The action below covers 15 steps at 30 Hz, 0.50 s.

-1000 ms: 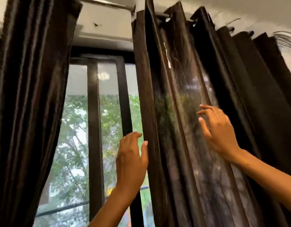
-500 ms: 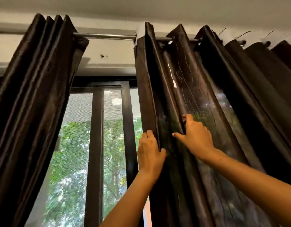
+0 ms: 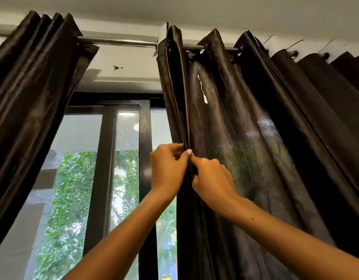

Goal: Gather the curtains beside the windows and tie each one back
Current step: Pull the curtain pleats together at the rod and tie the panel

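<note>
Both hands meet on the leading edge of the right curtain, pinching its first folds together.

Nearest, the left hand (image 3: 168, 168) curls round the curtain's free edge from the window side, thumb tip pressed onto the fabric; the right hand (image 3: 212, 178) touches it from the room side, fingers curled into the next fold, so each hand has cloth in its grip. The right curtain (image 3: 245, 128) hangs with its long axis vertical and spreads away to the right of both hands, so the ungathered pleats lie nearer the right hand; gathering likely runs that way. Farther up, its eyelets ride the rod (image 3: 118, 41). The left curtain (image 3: 33, 77) hangs already bunched, well apart, with the window (image 3: 122, 158) between. No container or tieback shows.
</note>
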Motion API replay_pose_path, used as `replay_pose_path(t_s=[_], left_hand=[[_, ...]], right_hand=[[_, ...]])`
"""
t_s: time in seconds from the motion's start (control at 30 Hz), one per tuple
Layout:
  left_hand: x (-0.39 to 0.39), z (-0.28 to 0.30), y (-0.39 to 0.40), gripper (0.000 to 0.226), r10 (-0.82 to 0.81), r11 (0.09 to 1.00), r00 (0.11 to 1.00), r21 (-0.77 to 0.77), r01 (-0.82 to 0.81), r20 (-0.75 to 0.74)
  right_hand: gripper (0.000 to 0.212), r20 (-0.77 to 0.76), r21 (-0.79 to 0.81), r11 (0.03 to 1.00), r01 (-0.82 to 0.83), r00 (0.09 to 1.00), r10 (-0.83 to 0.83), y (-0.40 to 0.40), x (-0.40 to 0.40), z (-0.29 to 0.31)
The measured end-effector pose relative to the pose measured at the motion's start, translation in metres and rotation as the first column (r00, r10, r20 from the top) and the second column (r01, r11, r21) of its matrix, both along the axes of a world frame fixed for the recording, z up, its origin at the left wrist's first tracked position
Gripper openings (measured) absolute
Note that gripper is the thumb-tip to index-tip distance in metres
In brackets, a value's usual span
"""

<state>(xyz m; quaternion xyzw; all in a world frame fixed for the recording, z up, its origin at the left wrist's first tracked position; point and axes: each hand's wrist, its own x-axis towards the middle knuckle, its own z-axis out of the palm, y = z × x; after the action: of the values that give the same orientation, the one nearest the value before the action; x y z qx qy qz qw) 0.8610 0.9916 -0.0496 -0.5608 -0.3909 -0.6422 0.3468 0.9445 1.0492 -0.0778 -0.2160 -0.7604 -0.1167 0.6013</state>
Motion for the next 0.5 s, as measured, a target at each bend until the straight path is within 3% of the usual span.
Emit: replay_pose_path(t_s=[0.13,0.23,0.3,0.37,0.43,0.5], left_hand=[[0.008,0.012,0.015,0.03,0.08,0.997,0.993,0.013,-0.081,0.082],[0.009,0.022,0.026,0.021,0.128,0.992,0.98,-0.008,-0.128,0.149],[0.01,0.023,0.03,0.02,0.157,0.988,0.975,-0.026,-0.154,0.157],[0.011,0.023,0.032,0.021,0.2,0.98,0.968,-0.035,-0.197,0.153],[0.014,0.023,0.033,0.021,0.242,0.97,0.959,-0.038,-0.239,0.15],[0.015,0.024,0.031,0.021,0.287,0.958,0.946,-0.053,-0.282,0.149]], right_hand=[[0.038,0.107,0.016,0.984,-0.176,0.979,0.173,0.019,0.008,0.003],[0.035,-0.034,0.056,0.961,-0.27,0.962,0.272,0.05,0.034,0.016],[0.044,-0.213,0.083,0.994,-0.076,0.973,0.092,0.078,0.054,0.034],[0.065,-0.265,-0.042,0.995,0.086,0.96,-0.094,0.105,0.074,0.054],[0.084,-0.259,-0.183,0.983,0.031,0.963,-0.079,0.122,0.085,0.073],[0.082,-0.261,-0.242,0.97,-0.004,0.963,-0.061,0.129,0.087,0.085]])
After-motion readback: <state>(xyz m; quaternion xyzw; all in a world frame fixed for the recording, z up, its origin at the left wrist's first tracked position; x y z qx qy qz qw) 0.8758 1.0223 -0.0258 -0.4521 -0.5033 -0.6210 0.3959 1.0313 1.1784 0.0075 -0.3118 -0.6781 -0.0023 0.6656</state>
